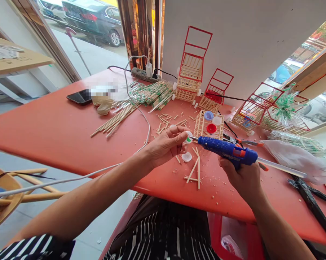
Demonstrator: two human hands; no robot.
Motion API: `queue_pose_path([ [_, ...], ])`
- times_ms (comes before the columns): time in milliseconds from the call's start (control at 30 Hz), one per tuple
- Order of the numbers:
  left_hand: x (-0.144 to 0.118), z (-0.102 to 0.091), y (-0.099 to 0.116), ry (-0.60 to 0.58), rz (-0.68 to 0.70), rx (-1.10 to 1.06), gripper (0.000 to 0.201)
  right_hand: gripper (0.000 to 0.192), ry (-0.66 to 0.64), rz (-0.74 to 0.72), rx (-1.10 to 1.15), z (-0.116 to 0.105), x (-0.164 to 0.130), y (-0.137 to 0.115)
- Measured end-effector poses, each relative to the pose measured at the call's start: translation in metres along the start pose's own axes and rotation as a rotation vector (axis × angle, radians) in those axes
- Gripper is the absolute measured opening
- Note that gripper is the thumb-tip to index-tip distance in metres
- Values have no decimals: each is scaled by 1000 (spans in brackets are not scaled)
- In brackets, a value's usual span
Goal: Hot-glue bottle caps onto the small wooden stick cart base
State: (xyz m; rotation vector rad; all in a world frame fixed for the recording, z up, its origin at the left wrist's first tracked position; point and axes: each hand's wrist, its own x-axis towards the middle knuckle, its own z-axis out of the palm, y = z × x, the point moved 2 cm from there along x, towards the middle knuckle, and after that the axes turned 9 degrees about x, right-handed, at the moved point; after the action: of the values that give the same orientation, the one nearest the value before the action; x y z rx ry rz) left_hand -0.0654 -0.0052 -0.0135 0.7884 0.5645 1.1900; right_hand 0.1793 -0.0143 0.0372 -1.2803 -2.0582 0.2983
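Observation:
My left hand (176, 141) pinches a small bottle cap (189, 137), white with a green patch inside. A blue glue gun (222, 147) is in my right hand (242, 177), its nozzle touching or very near the cap. From the gun's rear sticks a long translucent glue stick (282, 167). Just below my left fingers lies a white cap (186, 156) on the table. Beyond the nozzle stands a small crate of wooden sticks (198, 126) bearing blue, white and red caps (211, 128). Several cut sticks (198, 169) lie in front of the gun.
Bundled sticks (152, 94) and a phone (79, 96) are on the orange table (57, 133). Stick-built carts with red handles (190, 72) stand along the wall. A white cable (148, 126) crosses the left side. Pliers (246, 142) and a black tool (309, 198) lie right.

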Motion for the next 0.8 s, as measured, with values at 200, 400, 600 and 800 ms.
queue_pose_path([
  [200,-1,1,1,13,-8,4,52,58,-1,3,-13,-1,0,1],
  [400,0,1,1,7,-5,-9,51,61,13,-11,-11,-1,1,-1],
  [600,0,1,1,1,-5,-11,49,64,10,-1,-5,-1,1,-4],
  [800,0,2,2,-12,3,-23,51,63,28,-15,13,1,0,-6],
])
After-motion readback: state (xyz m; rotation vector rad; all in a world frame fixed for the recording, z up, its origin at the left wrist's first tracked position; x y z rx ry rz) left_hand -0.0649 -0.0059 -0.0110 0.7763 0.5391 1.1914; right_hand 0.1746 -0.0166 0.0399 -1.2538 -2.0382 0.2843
